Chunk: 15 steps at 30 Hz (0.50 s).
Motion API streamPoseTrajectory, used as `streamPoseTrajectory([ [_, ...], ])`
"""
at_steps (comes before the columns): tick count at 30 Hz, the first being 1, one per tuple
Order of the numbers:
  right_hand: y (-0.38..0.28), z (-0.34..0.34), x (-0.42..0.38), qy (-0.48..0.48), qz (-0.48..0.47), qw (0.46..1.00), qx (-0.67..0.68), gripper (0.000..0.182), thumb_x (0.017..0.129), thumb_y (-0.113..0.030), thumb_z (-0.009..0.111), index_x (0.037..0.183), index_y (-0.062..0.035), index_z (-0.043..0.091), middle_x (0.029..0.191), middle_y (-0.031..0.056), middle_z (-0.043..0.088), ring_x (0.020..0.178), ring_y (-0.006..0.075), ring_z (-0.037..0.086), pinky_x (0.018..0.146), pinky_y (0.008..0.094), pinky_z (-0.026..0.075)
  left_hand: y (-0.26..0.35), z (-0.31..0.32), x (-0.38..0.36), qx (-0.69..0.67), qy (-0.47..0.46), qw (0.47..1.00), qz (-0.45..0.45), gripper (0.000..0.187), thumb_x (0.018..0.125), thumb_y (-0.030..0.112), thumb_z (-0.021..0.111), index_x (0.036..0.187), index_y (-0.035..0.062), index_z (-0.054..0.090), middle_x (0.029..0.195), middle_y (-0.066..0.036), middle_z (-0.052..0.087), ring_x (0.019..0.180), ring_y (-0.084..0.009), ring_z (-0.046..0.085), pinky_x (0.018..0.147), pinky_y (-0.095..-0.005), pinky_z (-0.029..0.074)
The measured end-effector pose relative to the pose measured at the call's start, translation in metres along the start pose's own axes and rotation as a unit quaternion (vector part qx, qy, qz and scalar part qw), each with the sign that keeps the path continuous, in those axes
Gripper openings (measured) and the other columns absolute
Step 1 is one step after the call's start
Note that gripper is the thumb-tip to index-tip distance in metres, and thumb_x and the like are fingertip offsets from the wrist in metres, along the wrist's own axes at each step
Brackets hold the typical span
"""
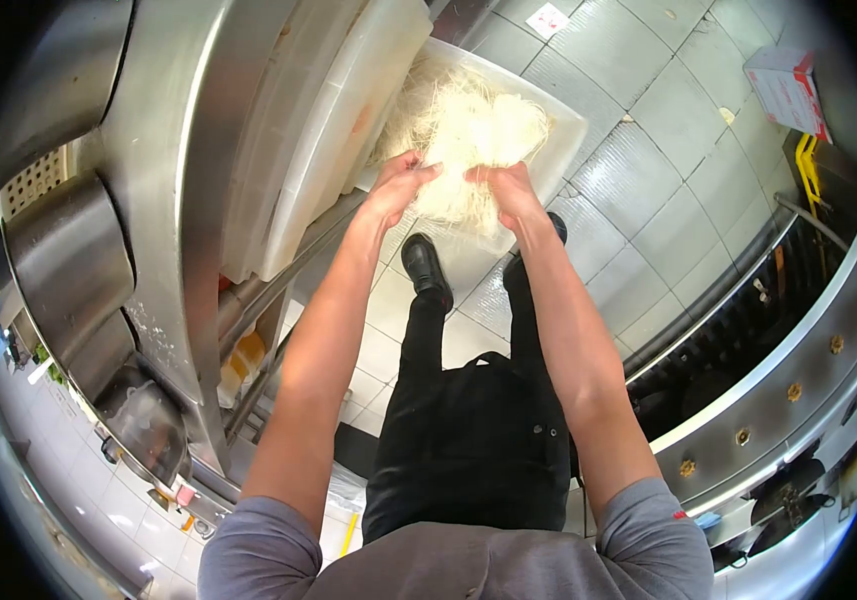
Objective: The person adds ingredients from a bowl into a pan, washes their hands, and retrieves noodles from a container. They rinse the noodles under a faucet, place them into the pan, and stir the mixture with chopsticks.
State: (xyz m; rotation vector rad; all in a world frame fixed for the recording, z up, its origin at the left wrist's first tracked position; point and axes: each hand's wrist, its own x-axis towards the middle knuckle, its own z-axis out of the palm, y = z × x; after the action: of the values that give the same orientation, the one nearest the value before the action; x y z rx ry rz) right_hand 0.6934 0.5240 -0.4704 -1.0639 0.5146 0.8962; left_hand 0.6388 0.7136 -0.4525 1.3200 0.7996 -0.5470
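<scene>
A heap of thin pale noodles (469, 130), like rice vermicelli, fills a white plastic tub (566, 128) in front of my feet. At the left near side of the heap, my left hand (404, 185) has its fingers curled into the strands, thumb pointing inward. Opposite it, my right hand (511, 190) grips the near right part of the same bundle, thumb also turned inward. Some fingertips are hidden by the noodles. Bright glare washes out the middle of the bundle.
White plastic bins (314, 150) stand on a shelf beside a steel counter (164, 200) at my left. A stove (769, 400) with several knobs lies at my right. Tiled floor (639, 180) stretches ahead, with a red and white carton (787, 92) at the far right.
</scene>
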Motion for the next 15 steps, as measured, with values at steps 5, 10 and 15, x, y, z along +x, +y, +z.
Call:
streamPoseTrajectory([
  [5,-0.015,0.001,-0.014,-0.034,0.003,0.999,-0.015,0.045,0.069,0.011,0.068,0.113,0.0069,0.059,0.102,0.0124,0.066,0.089,0.0222,0.065,0.075,0.0333,0.055,0.03,0.009,0.011,0.009,0.004,0.999,-0.036,0.036,0.086,0.005,0.062,0.119,0.0009,0.051,0.113,-0.011,0.061,0.095,-0.0166,0.062,0.08,-0.0288,0.052],
  [10,-0.02,-0.01,-0.015,-0.019,0.007,1.0,-0.008,0.048,0.071,0.01,0.067,0.117,0.0068,0.056,0.106,0.0141,0.064,0.089,0.0231,0.065,0.075,0.0348,0.056,0.032,0.015,0.038,-0.041,-0.045,0.998,-0.025,0.036,0.085,0.002,0.059,0.12,-0.0004,0.049,0.104,-0.011,0.065,0.084,-0.015,0.064,0.073,-0.0249,0.054],
  [15,-0.022,-0.028,-0.008,-0.003,0.019,0.996,0.082,0.047,0.073,0.008,0.065,0.118,0.0098,0.054,0.103,0.0171,0.064,0.086,0.0241,0.066,0.072,0.0367,0.057,0.028,0.007,0.032,-0.102,-0.039,0.994,-0.022,0.037,0.081,0.002,0.059,0.117,-0.0009,0.049,0.097,-0.01,0.063,0.087,-0.0179,0.063,0.072,-0.028,0.052],
])
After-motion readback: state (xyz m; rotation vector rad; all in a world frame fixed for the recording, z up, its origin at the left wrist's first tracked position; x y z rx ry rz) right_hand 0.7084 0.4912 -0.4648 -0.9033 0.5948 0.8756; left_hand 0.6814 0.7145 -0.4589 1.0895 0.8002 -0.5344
